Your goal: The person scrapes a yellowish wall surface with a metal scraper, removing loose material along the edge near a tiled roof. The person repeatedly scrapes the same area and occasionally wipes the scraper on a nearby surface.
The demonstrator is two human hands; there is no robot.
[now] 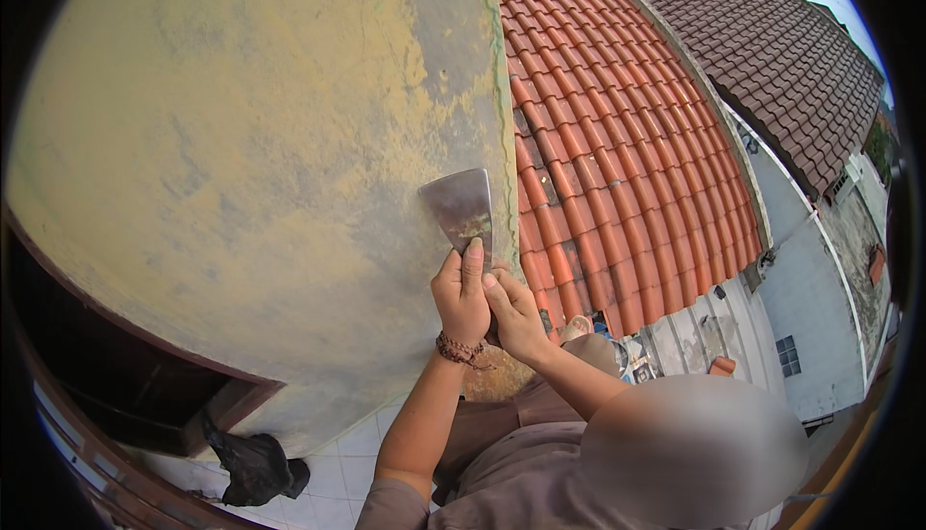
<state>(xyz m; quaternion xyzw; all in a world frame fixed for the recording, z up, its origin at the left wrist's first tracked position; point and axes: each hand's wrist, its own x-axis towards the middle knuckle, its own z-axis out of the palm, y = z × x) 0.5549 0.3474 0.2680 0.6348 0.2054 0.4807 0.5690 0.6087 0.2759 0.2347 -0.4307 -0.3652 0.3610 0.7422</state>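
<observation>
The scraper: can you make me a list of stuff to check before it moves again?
1. Scraper held: ok, the left hand and right hand are both closed on it.
2. Wide edge pointing away from both hands: ok.
3. Edge touching the wall: cannot tell from this view.
4. Gloves on: not ok, both hands are bare.
5. Bracelet clear of the wide edge: ok, it sits on the left wrist.
6. Wall colour even: not ok, yellow with grey patches.
</observation>
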